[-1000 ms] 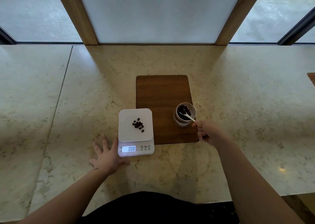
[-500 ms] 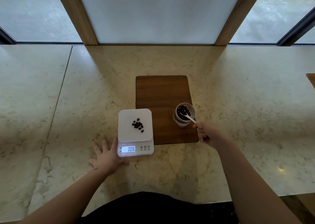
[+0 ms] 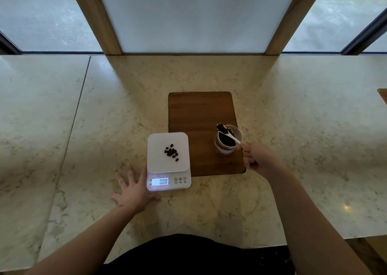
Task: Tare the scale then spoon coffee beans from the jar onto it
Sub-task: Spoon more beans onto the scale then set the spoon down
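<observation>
- Lifted since the earlier frames, the white spoon [image 3: 229,136] now has its bowl raised above the far-left rim of the jar [image 3: 227,139] with a load of beans on it, where before it sat down among the beans; scale and left hand have not shifted.
- Right hand [image 3: 258,159] is closed around the spoon's handle end, at about 4 o'clock from the jar, so the handle slants up and away toward 10 o'clock; this grip seems meant to keep the loaded bowl level for the carry.
- Jar, clear glass and partly filled with dark coffee beans [image 3: 226,139], stands on the near-right corner of the wooden board [image 3: 199,115], close to the spooning hand.
- Left hand [image 3: 134,191] lies flat and open, fingers spread, on the counter [image 3: 83,128]; its thumb side touches the scale's near-left corner, likely to steady it.
- White scale [image 3: 168,161] sits at 9 o'clock from the jar, its right edge overlapping the board's left edge, so the carry is short.
- A small heap of beans [image 3: 172,152] already lies near the platform's middle.
- Lit display reads roughly "008"; any decimal point is too small to tell.
- Three round buttons beside it: a power symbol, "M" and "T"; the tiny captions under them are unreadable, and no brand shows.
- Judging by this, taring is done and spooning is under way.
</observation>
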